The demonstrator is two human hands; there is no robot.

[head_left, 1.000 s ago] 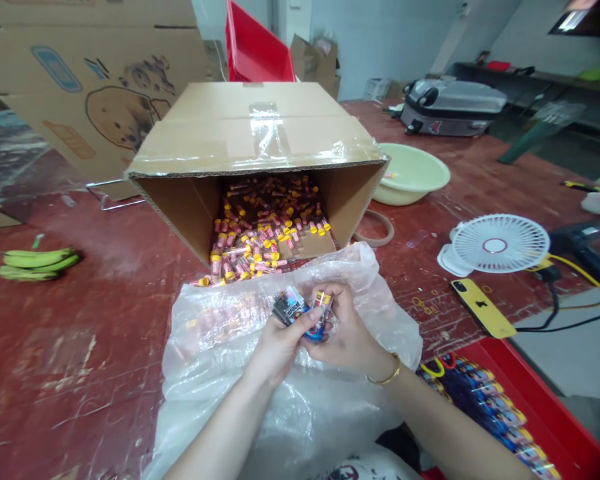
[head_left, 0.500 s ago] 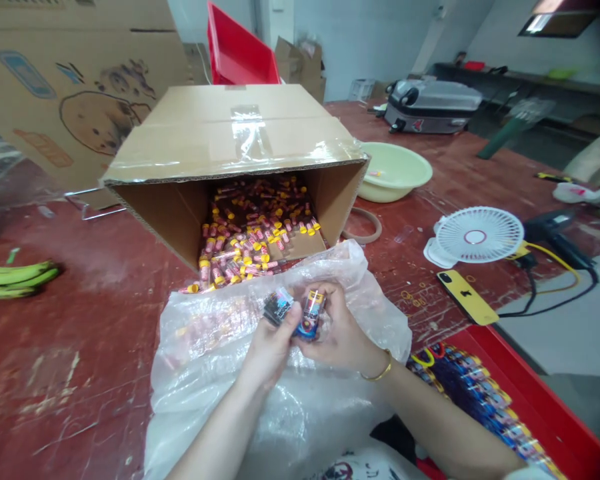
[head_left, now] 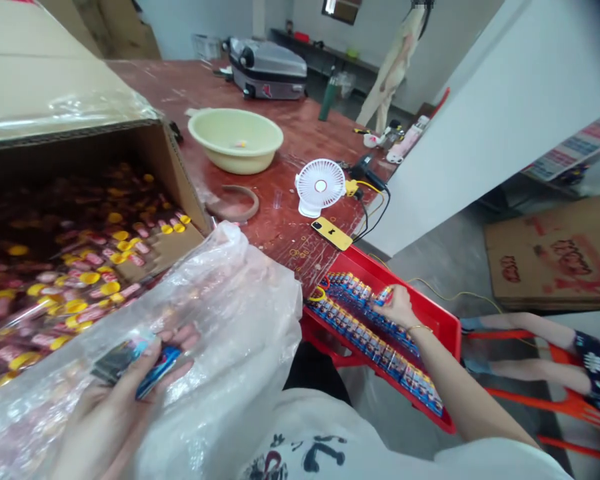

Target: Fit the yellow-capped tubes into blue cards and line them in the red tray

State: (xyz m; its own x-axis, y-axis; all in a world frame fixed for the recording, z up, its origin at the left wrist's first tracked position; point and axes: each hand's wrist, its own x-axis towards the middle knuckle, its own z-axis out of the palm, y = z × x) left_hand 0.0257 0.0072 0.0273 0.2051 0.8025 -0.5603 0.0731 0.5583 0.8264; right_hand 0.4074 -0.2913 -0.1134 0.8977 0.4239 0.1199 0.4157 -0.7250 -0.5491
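My left hand (head_left: 125,393) is closed on a small stack of printed wrappers (head_left: 123,357), dark and blue with glossy surfaces, over the crinkled clear plastic sheet (head_left: 240,287). My right hand (head_left: 400,308) reaches into the red tray (head_left: 447,373), its fingers closed round a small printed tube (head_left: 383,295). Rows of similar blue-and-yellow tubes (head_left: 380,350) line the tray beneath it. At the left, an open cardboard box (head_left: 183,173) lies on its side, with many small pink tubes with yellow caps (head_left: 90,277) inside.
On the red table (head_left: 155,83) stand a pale green basin (head_left: 215,150), a white fan (head_left: 320,183), a yellow phone (head_left: 331,233) and a roll of tape (head_left: 240,210). A grey suitcase (head_left: 270,67) lies farther back. Another person's legs (head_left: 535,370) rest by an orange chair at the right.
The view has swung right. My right hand has left my left hand and moved into the red tray with a printed tube. The left still holds the wrappers.
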